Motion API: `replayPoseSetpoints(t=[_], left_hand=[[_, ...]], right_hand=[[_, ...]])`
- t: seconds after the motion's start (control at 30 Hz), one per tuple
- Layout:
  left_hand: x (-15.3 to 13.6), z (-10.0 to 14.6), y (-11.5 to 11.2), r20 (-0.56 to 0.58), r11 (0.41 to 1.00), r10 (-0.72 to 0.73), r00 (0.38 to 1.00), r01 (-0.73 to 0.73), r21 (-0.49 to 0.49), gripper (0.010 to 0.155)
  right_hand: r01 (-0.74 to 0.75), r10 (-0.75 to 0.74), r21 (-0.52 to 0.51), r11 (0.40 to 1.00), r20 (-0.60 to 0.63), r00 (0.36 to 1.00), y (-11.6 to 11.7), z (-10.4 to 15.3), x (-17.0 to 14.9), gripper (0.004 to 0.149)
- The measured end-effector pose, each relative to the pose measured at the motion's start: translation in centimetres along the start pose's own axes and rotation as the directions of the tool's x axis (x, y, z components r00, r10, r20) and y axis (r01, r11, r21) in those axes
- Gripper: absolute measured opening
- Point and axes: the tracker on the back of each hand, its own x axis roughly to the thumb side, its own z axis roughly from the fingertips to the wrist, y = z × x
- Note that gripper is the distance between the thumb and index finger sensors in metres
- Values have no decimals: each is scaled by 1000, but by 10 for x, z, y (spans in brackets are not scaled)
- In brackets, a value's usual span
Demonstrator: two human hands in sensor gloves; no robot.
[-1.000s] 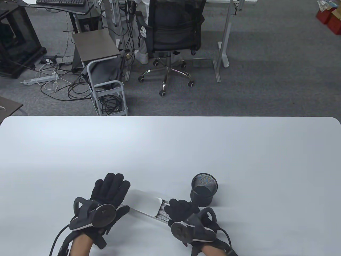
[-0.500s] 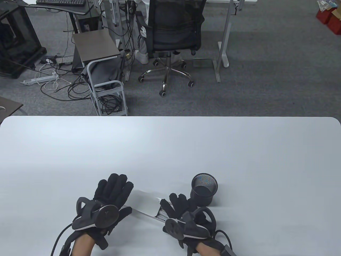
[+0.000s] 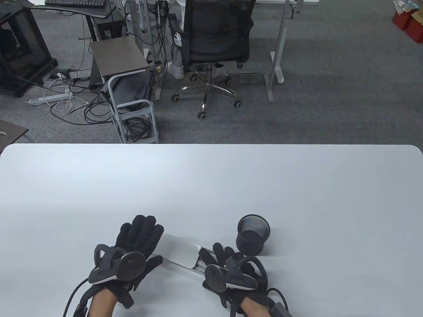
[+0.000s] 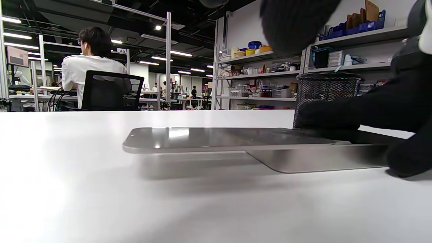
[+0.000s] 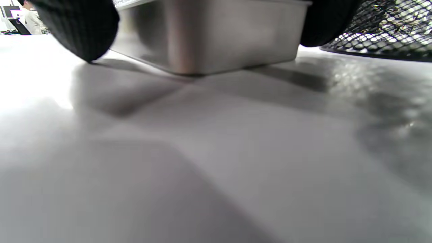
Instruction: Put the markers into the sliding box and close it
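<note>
- A sliding box (image 3: 180, 251) is seen near the table's (image 3: 211, 185) front edge, its lid partly drawn back.
- Its left end is touched by the flat left hand (image 3: 132, 244).
- Its right end is held by the right hand (image 3: 228, 264).
- A mesh cup (image 3: 253, 234) stands just beside it.

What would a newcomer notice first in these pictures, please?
Most striking are the two black-gloved hands at the near edge of the white table: the left hand lies with straight fingers by the lid end of the metal sliding box, while the right hand grips its other end. The lid is part open, with markers showing in the gap. A black mesh pen cup stands just beyond the right hand.
</note>
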Motion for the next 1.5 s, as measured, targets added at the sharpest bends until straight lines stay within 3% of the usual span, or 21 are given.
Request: replayPoseSetpoints(t=[0.5, 0.97, 1.33, 1.5], left_hand=[[-10, 3, 0, -40, 1000, 17, 999, -17, -4, 84], [-20, 11, 13, -80, 998, 30, 996, -27, 48, 78], [-17, 10, 13, -71, 999, 14, 997, -11, 40, 72], [-17, 10, 13, -82, 1000, 3, 997, -2, 8, 62]], right_hand=[[52, -52, -17, 998, 25, 998, 0, 1, -3, 60], [166, -154, -84, 983, 128, 980, -17, 14, -6, 60], [214, -213, 22, 977, 226, 951, -9, 13, 0, 60], [219, -225, 49, 974, 231, 947, -6, 12, 3, 61]])
